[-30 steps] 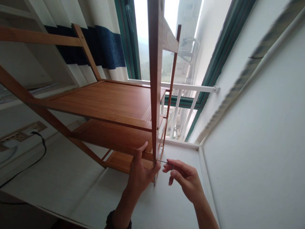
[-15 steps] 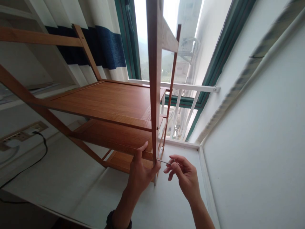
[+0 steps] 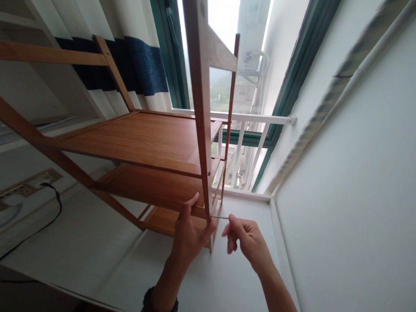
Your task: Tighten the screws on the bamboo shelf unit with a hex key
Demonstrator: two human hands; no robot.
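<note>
A brown wooden shelf unit (image 3: 139, 138) with several tiers stands on the white surface. My left hand (image 3: 190, 229) grips its front right post (image 3: 202, 143) low down, at the corner of a lower shelf board (image 3: 152, 188). One finger lies up on that board, and the thumb is by the post's outer side. My right hand (image 3: 245, 238) is to the right of the post, its fingers pinched on the outer end of a thin metal hex key (image 3: 220, 217). The key's tip meets the post's side just above my left thumb; the exact contact point is too small to make out.
A white wall (image 3: 357, 195) rises close on the right. Behind the unit are a green-framed window, a white railing (image 3: 250, 118) and a striped curtain (image 3: 143, 65). On the left, a black cable (image 3: 53, 221) hangs from a wall socket (image 3: 24, 188).
My right hand has turned and closed its fingers around the hex key's outer end, where they were more spread before. The left hand keeps its hold; the view has shifted slightly.
</note>
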